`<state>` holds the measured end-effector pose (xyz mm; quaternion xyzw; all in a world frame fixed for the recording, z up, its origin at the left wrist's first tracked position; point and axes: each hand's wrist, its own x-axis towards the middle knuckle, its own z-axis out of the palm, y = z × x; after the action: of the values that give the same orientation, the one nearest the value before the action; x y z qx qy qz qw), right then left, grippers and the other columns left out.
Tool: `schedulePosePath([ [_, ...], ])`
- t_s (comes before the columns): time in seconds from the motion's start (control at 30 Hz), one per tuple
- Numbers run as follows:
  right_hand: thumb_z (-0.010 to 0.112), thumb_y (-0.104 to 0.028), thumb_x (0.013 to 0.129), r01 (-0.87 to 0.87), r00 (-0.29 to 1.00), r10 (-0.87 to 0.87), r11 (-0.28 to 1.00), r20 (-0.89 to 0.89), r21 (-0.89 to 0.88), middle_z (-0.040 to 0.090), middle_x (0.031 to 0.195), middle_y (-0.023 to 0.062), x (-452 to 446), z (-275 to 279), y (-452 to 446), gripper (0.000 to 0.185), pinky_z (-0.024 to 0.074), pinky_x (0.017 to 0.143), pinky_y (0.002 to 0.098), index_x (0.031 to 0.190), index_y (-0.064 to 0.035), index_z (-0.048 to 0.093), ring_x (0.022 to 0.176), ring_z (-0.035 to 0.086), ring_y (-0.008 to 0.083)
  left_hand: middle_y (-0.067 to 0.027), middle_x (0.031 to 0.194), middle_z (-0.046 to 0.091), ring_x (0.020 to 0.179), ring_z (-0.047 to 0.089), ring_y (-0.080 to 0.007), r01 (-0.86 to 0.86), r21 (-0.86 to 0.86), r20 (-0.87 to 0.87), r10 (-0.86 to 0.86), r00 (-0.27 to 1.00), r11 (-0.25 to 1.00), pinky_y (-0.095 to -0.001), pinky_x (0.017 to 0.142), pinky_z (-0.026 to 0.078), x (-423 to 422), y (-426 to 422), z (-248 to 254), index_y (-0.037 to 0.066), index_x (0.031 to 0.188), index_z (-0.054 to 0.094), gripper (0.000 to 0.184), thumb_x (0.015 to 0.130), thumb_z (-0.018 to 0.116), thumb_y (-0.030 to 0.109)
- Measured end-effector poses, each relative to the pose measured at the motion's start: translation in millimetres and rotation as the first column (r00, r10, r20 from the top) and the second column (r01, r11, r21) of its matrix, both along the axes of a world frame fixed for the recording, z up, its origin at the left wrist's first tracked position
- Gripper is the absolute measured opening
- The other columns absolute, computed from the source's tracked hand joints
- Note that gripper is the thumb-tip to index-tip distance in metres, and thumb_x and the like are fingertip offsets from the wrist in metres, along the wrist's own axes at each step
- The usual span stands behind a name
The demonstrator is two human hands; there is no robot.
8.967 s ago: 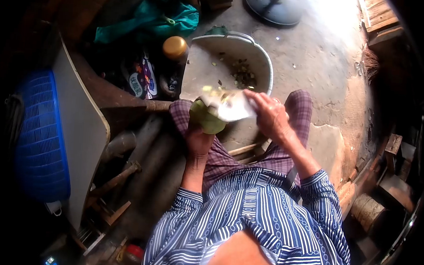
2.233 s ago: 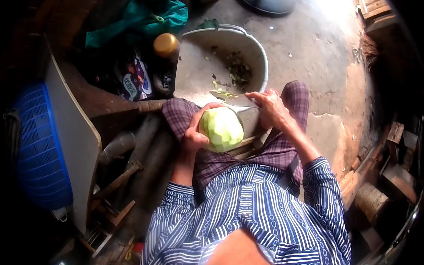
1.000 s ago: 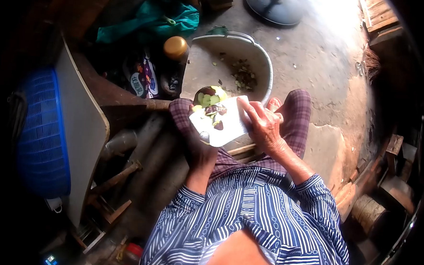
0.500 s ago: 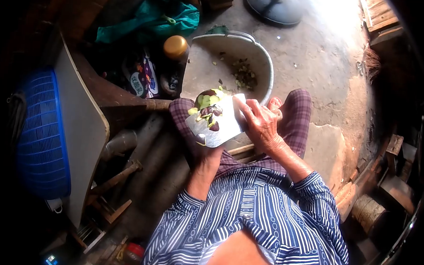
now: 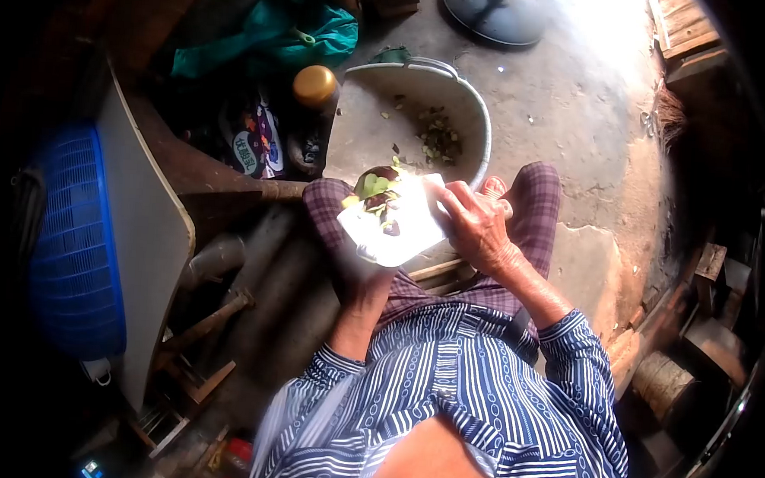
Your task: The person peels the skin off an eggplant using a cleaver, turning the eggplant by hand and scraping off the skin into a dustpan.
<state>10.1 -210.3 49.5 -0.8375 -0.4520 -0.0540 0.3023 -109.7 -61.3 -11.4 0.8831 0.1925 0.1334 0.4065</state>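
Observation:
My right hand [image 5: 480,225] is closed around the handle of a broad cleaver [image 5: 409,232]. Its blade lies almost flat in front of me, shining in the light. Green and dark purple vegetable pieces [image 5: 388,200] cling to the blade's left side. A dark rounded vegetable [image 5: 375,177] with pale green cut parts shows at the upper left edge. Of my left hand [image 5: 376,284], only the wrist and heel come out below the blade. Its fingers are hidden, so I cannot see how they grip. Beyond both hands stands a pale bucket [image 5: 485,127] with cut bits [image 5: 441,136] inside.
Left of me are a blue plastic basket [image 5: 75,240] and an upright board [image 5: 146,218]. A golden lid [image 5: 314,86], a teal bag [image 5: 277,30] and a printed packet [image 5: 253,146] lie beyond. A round black stand base [image 5: 494,15] rests on the concrete floor.
The cleaver blade has tilted slightly and now catches more light. My right hand has moved a little to the right and down. The bucket and its surroundings look the same.

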Motion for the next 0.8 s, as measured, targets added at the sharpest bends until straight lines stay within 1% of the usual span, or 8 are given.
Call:
schedulePosePath([
  [0.27, 0.063, -0.014, 0.081, -0.038, 0.999, 0.038, 0.999, 0.012, 0.025, 0.050, 0.074, 0.0067, 2, 5, 2, 0.036, 0.0485, 0.050, 0.0312, 0.116, -0.0086, 0.053, 0.059, 0.058, 0.0196, -0.0083, 0.112, 0.060, 0.107, 0.055, -0.0276, 0.065, 0.385, -0.056, -0.048, 0.997, 0.920, -0.0515, 0.103, 0.031, -6, 3, -3, 0.010, 0.116, 0.055, 0.039, 0.085, 0.056, 0.032],
  [0.37, 0.061, -0.015, 0.083, -0.035, 0.999, 0.035, 0.999, -0.004, 0.007, 0.052, 0.076, 0.0069, 5, 5, 0, 0.033, 0.0491, 0.050, 0.0323, 0.114, -0.0108, 0.054, 0.060, 0.060, 0.0211, -0.0081, 0.114, 0.060, 0.110, 0.054, -0.0259, 0.086, 0.265, -0.095, -0.062, 0.994, 0.961, -0.0502, 0.099, 0.036, 1, 2, 15, 0.009, 0.119, 0.053, 0.043, 0.084, 0.057, 0.034],
  [0.4, 0.060, -0.015, 0.083, 0.002, 0.999, -0.004, 1.000, -0.053, -0.031, 0.054, 0.077, 0.0073, 9, -3, -2, 0.032, 0.0495, 0.051, 0.0328, 0.114, -0.0121, 0.054, 0.060, 0.061, 0.0222, -0.0094, 0.117, 0.058, 0.111, 0.053, -0.0273, 0.012, -0.269, 0.005, -0.012, 1.000, 0.963, -0.0509, 0.095, 0.041, 9, 1, 21, 0.009, 0.121, 0.052, 0.047, 0.083, 0.058, 0.037],
  [0.43, 0.059, -0.015, 0.084, 0.038, 0.994, -0.044, 0.997, -0.098, -0.070, 0.055, 0.078, 0.0078, 14, -11, -5, 0.030, 0.0498, 0.051, 0.0332, 0.114, -0.0134, 0.054, 0.061, 0.062, 0.0233, -0.0117, 0.120, 0.055, 0.112, 0.051, -0.0303, 0.087, -0.930, 0.126, 0.087, 0.988, 0.356, -0.0513, 0.087, 0.046, 8, 0, 24, 0.009, 0.123, 0.050, 0.052, 0.082, 0.060, 0.040],
  [0.47, 0.057, -0.016, 0.085, 0.070, 0.982, -0.093, 0.988, -0.166, -0.138, 0.058, 0.082, 0.0090, 22, -23, -11, 0.030, 0.0508, 0.054, 0.0357, 0.115, -0.0148, 0.055, 0.065, 0.063, 0.0266, -0.0139, 0.123, 0.053, 0.113, 0.050, -0.0332, 0.121, -0.855, -0.080, 0.359, 0.930, -0.504, -0.0516, 0.080, 0.052, 6, -1, 28, 0.010, 0.126, 0.047, 0.058, 0.081, 0.061, 0.043],
  [0.63, 0.056, -0.006, 0.083, 0.073, 0.945, -0.130, 0.978, -0.300, -0.193, 0.062, 0.086, 0.0101, 26, -32, -21, 0.040, 0.0526, 0.065, 0.0387, 0.121, -0.0183, 0.055, 0.072, 0.062, 0.0318, -0.0134, 0.126, 0.050, 0.111, 0.050, -0.0347, 0.014, -0.910, -0.140, 0.339, 0.930, -0.413, -0.0603, 0.082, 0.046, 11, 4, 20, 0.011, 0.127, 0.046, 0.058, 0.082, 0.059, 0.044],
  [0.7, 0.056, -0.014, 0.086, -0.043, 0.975, 0.002, 0.983, -0.222, -0.178, 0.059, 0.089, 0.0110, 20, -2, -15, 0.037, 0.0502, 0.055, 0.0380, 0.123, -0.0148, 0.051, 0.069, 0.064, 0.0276, -0.0123, 0.123, 0.052, 0.110, 0.053, -0.0264, 0.158, -0.917, 0.025, 0.340, 0.940, -0.367, -0.0378, 0.093, 0.045, 22, 4, 39, 0.004, 0.130, 0.041, 0.054, 0.087, 0.055, 0.034],
  [0.8, 0.058, -0.016, 0.085, -0.133, 0.986, 0.121, 0.986, -0.118, -0.101, 0.053, 0.080, 0.0095, 13, 18, -4, 0.036, 0.0484, 0.052, 0.0376, 0.120, -0.0130, 0.050, 0.064, 0.062, 0.0253, -0.0136, 0.115, 0.059, 0.105, 0.055, -0.0256, 0.047, -0.926, -0.119, 0.408, 0.905, -0.374, -0.0389, 0.092, 0.044, 6, 23, -27, 0.003, 0.115, 0.054, 0.041, 0.090, 0.048, 0.035],
])
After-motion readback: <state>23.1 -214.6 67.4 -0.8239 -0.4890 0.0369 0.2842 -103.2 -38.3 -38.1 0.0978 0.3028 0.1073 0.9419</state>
